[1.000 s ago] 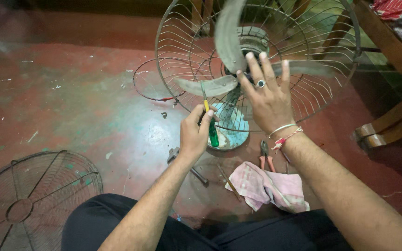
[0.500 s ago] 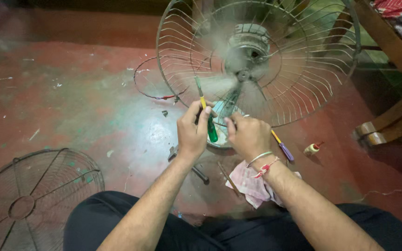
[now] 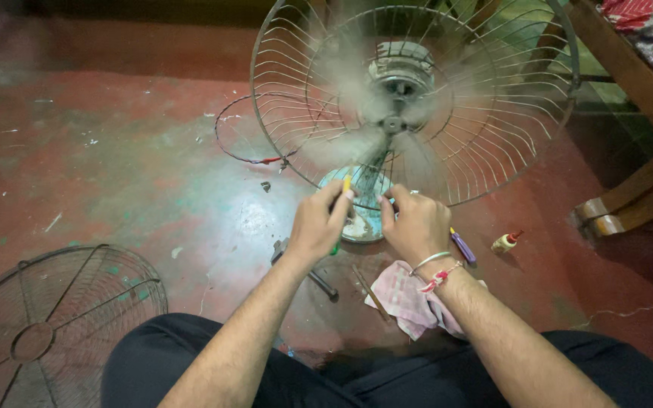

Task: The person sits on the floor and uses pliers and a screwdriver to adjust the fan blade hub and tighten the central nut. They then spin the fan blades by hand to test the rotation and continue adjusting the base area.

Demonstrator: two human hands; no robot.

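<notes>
Head view: left hand (image 3: 317, 225) grips screwdriver (image 3: 345, 185) beside fan base (image 3: 364, 219)

Detached front grille (image 3: 47, 325) lies flat on the red floor (image 3: 115, 174), lower left. Wire ring (image 3: 247, 128) with a red patch on the floor, left of the stand. Pink checked cloth (image 3: 410, 302) crumpled near the lap. Purple pen-like tool (image 3: 462, 246) just beside it, small bottle (image 3: 505, 242) (red tip) further right. Dark metal tool (image 3: 319, 281) on the floor. Wooden furniture (image 3: 629, 204) at right edge.
</notes>
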